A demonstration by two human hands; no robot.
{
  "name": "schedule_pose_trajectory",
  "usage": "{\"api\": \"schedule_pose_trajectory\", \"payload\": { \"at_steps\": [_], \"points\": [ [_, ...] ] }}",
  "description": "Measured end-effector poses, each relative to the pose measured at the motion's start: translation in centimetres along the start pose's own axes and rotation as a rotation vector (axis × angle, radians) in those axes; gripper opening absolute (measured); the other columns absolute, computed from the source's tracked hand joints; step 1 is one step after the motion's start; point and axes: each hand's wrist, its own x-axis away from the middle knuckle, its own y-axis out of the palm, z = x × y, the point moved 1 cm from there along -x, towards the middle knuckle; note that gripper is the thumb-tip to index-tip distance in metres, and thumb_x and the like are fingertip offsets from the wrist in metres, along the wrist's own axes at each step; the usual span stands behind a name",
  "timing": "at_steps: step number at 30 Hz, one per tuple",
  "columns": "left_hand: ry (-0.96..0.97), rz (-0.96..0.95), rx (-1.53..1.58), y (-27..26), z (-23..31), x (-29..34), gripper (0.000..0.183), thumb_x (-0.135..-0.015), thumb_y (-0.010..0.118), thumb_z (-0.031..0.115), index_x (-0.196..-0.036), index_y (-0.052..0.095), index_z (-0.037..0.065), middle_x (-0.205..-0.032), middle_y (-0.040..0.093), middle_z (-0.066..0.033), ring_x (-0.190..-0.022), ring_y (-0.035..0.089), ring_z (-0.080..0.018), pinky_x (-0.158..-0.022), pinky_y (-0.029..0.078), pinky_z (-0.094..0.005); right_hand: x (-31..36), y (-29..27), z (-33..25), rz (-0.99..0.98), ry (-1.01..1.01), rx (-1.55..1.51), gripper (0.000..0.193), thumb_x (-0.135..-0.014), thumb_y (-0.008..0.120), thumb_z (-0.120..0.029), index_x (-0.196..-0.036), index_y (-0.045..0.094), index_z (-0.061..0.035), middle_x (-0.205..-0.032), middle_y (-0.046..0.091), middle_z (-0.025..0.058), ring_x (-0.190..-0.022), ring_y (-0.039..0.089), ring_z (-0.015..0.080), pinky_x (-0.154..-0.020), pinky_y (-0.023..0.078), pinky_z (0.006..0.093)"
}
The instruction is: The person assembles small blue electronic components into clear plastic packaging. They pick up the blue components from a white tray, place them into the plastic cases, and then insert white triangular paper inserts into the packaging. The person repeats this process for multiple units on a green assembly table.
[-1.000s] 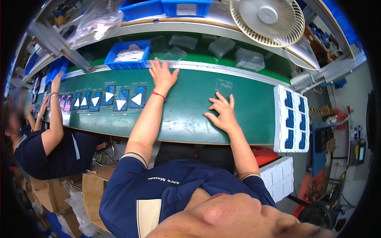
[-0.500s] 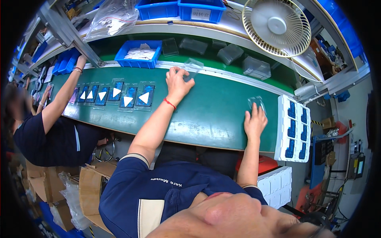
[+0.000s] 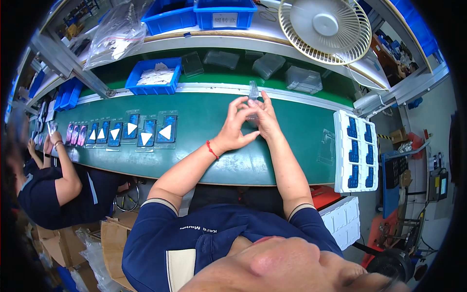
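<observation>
My left hand (image 3: 237, 127) and my right hand (image 3: 266, 119) meet above the middle of the green bench. Between their fingers a clear plastic tray (image 3: 253, 90) stands on edge; its lower part is partly hidden by the fingers. Another clear plastic tray (image 3: 326, 147) lies flat on the bench at the right. To the left is a row of dark blue flat packs in clear trays, each with a white triangle, the closest being a blue pack (image 3: 169, 121).
A white tray (image 3: 342, 168) with several blue pieces stands at the bench's right end. Behind are a blue bin (image 3: 153, 89) of white slips, stacked clear boxes (image 3: 303, 79) and a fan (image 3: 325, 25). A co-worker (image 3: 58, 187) sits at the left.
My right hand has left the tray at the right and come over to my left hand. The other clear tray is now upright between them. The co-worker's arm has drawn back from the blue bins.
</observation>
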Motion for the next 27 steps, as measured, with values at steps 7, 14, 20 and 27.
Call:
{"api": "schedule_pose_trajectory", "payload": {
  "at_steps": [7,14,20,27],
  "points": [
    [-0.722,0.221,0.877,-1.0,-3.6,0.2,0.024,-0.09,0.061,0.009,-0.11,0.049,0.006,-0.096,0.057,-0.007,-0.077,0.062,-0.0128,-0.058,0.057,-0.0275,2.6,0.0,-0.2,-0.239,-0.232,0.361,0.086,-0.076,0.076,-0.019,-0.145,0.026,-0.0081,-0.118,0.05,0.0158,-0.088,0.06,0.0172,-0.069,0.051,0.0282],
    [-0.87,0.176,0.959,-1.3,-4.2,0.6,0.009,-0.092,0.059,0.016,-0.089,0.057,0.008,-0.08,0.059,-0.0013,-0.069,0.059,-0.0102,-0.055,0.056,-0.0253,2.7,-0.1,1.0,-0.076,-0.28,0.408,0.066,-0.08,0.073,-0.012,-0.136,0.042,-0.0009,-0.106,0.061,0.0153,-0.089,0.062,0.0174,-0.074,0.051,0.0266],
    [-0.829,0.086,0.988,-1.3,-4.6,0.9,0.01,-0.092,0.06,0.018,-0.089,0.058,0.008,-0.081,0.059,-0.0013,-0.071,0.059,-0.0098,-0.058,0.056,-0.0257,3.2,-0.8,-0.3,0.03,-0.185,0.351,0.069,-0.079,0.073,-0.006,-0.138,0.038,-0.002,-0.118,0.055,0.0217,-0.093,0.062,0.0184,-0.075,0.053,0.0278],
    [-0.805,-0.017,1.069,-1.0,-4.1,1.0,0.01,-0.091,0.06,0.017,-0.088,0.058,0.008,-0.084,0.06,-0.0015,-0.074,0.061,-0.0108,-0.06,0.056,-0.027,3.7,-0.5,-0.8,-0.085,-0.137,0.264,0.072,-0.076,0.076,-0.009,-0.138,0.041,-0.0056,-0.115,0.052,0.0169,-0.091,0.062,0.0182,-0.071,0.053,0.0278]
  ]
}}
